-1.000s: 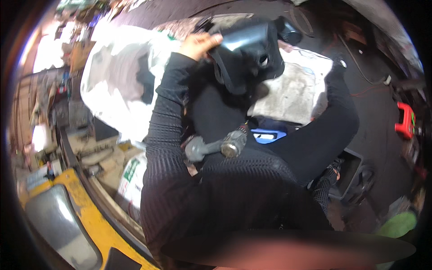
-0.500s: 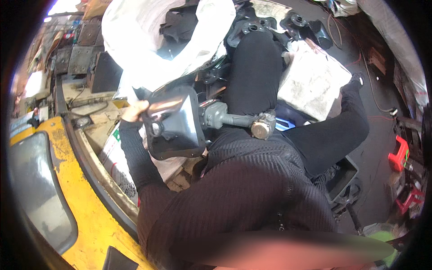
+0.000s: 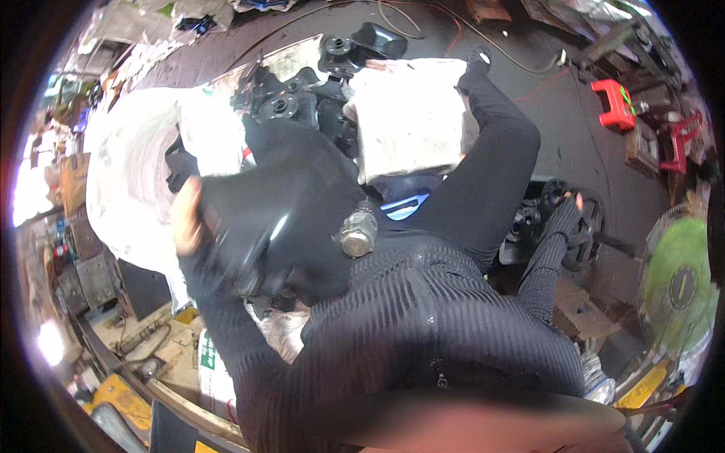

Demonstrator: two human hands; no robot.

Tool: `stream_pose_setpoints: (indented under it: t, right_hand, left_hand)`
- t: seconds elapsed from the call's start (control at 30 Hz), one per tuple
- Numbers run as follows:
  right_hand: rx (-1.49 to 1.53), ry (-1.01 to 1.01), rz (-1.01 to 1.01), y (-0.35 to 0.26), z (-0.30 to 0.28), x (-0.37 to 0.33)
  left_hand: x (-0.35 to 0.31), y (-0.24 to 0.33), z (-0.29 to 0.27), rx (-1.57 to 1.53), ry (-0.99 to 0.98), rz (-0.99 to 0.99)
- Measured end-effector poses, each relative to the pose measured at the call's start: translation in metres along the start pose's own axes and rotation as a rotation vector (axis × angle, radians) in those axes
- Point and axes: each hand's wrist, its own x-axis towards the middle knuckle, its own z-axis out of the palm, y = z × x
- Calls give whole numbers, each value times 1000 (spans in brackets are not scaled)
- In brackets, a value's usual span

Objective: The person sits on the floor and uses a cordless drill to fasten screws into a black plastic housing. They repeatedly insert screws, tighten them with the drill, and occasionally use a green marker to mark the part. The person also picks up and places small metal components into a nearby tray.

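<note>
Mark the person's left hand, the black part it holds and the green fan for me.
Left hand (image 3: 187,217): head view, on the blurred middle of the hand.
Black part (image 3: 273,235): head view, on its glossy face.
Green fan (image 3: 681,276): head view, on its round grille.

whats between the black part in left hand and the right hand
Between the black part and the right hand, the head view shows a tool's metal end, a blue piece, the right thigh and dark parts.

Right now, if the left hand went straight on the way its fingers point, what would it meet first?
Probably the dark piece showing against the white bag, just beyond the left hand holding the black part. Blur and unclear depth leave actual contact uncertain.
</note>
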Motion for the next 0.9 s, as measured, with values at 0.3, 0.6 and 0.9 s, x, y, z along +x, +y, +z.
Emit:
stream_pose_setpoints:
  t: [0.3,0.6,0.9]
  right_hand:
    - [-224,-195,232,143,-39,2]
    - [-92,-122,289,56,-16,-13]
    - [177,-739,-1175,-140,226,-77]
  left_hand:
    - [152,181,351,-486,-292,287]
    - [113,190,322,7,-193,117]
    - [55,246,281,-1136,-921,-534]
